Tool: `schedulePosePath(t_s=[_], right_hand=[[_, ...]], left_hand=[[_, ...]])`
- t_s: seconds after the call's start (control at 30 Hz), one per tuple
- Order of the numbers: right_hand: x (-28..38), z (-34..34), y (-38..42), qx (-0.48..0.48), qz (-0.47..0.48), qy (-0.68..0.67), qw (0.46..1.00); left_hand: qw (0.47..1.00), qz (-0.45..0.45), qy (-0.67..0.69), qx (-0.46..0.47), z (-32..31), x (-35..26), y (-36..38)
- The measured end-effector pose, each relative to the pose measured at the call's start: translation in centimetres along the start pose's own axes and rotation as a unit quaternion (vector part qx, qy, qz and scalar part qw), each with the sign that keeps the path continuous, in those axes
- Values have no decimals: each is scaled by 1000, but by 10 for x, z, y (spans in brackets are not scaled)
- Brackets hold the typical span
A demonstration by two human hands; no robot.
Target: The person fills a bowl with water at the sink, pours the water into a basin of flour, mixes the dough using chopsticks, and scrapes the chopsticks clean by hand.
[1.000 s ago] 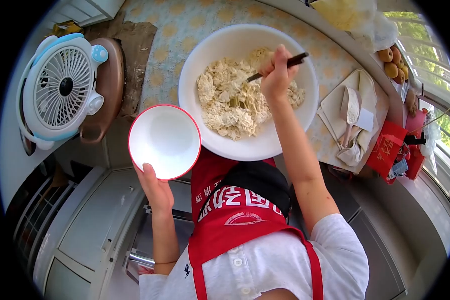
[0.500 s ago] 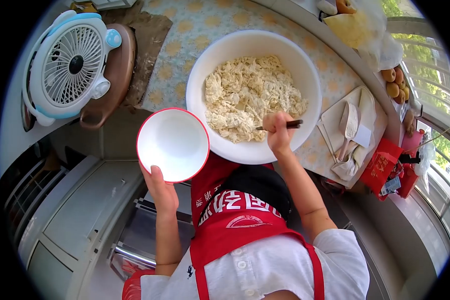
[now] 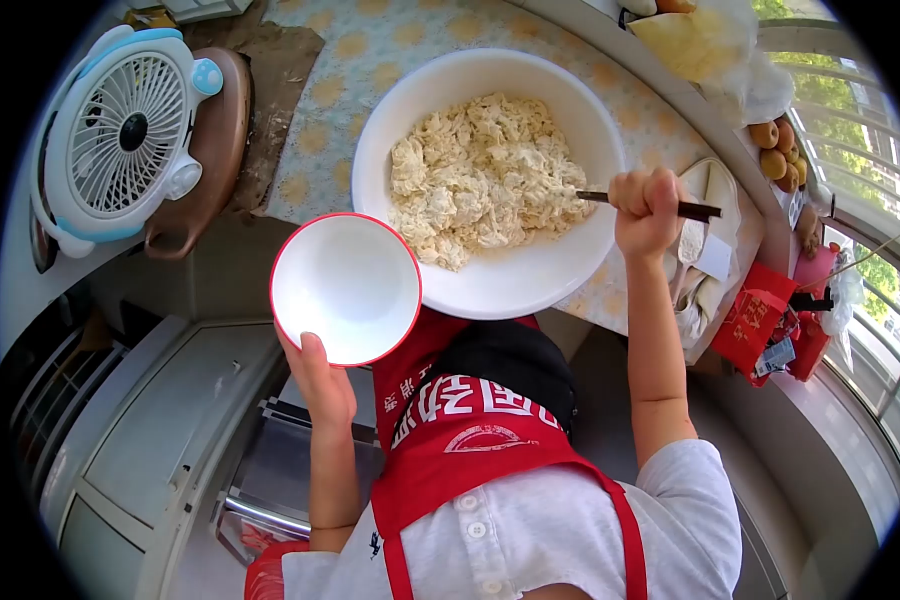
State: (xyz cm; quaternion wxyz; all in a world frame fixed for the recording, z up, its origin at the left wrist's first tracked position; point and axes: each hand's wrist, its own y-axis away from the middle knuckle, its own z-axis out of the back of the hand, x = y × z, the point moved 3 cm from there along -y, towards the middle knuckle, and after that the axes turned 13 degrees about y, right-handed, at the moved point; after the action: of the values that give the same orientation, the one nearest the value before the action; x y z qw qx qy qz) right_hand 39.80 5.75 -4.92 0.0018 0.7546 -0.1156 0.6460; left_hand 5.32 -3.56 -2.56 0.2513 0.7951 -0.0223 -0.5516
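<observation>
My left hand (image 3: 320,378) grips the near rim of a white bowl (image 3: 345,288) with a red edge, thumb over the rim. The bowl is tilted toward me and shows only its white inside. Beyond it stands a large white basin (image 3: 510,290) holding shaggy, floury dough (image 3: 485,180). My right hand (image 3: 648,208) is closed in a fist around dark chopsticks (image 3: 698,210), just past the basin's right rim. Their tips reach the right side of the dough.
A white and blue fan (image 3: 130,135) lies on a brown lidded object at the left. Right of the basin, a cloth (image 3: 705,300) holds a scoop with flour (image 3: 692,243). Red packets (image 3: 752,308) and potatoes (image 3: 775,160) lie along the window side. A patterned tablecloth (image 3: 325,95) covers the counter.
My right hand has moved right and up with the chopsticks, from over the basin to beyond its rim. The dough has shifted within the basin. My left hand holds the bowl almost still.
</observation>
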Motion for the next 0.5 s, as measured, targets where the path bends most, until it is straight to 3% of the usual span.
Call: schedulePosePath(t_s=[0.1,0.2,0.27,0.5], right_hand=[[-13,23,24,-58,-27,60,996],[-54,-5,41,-123,-70,17,990],[-67,-33,22,-136,-66,56,987],[-73,-61,-67,-194,-16,-66,979]], left_hand=[[1000,17,21,5,-4,4,-1],[1000,21,18,7,-8,9,-1],[1000,16,1,15,-9,10,2],[1000,10,-20,17,-17,7,12]])
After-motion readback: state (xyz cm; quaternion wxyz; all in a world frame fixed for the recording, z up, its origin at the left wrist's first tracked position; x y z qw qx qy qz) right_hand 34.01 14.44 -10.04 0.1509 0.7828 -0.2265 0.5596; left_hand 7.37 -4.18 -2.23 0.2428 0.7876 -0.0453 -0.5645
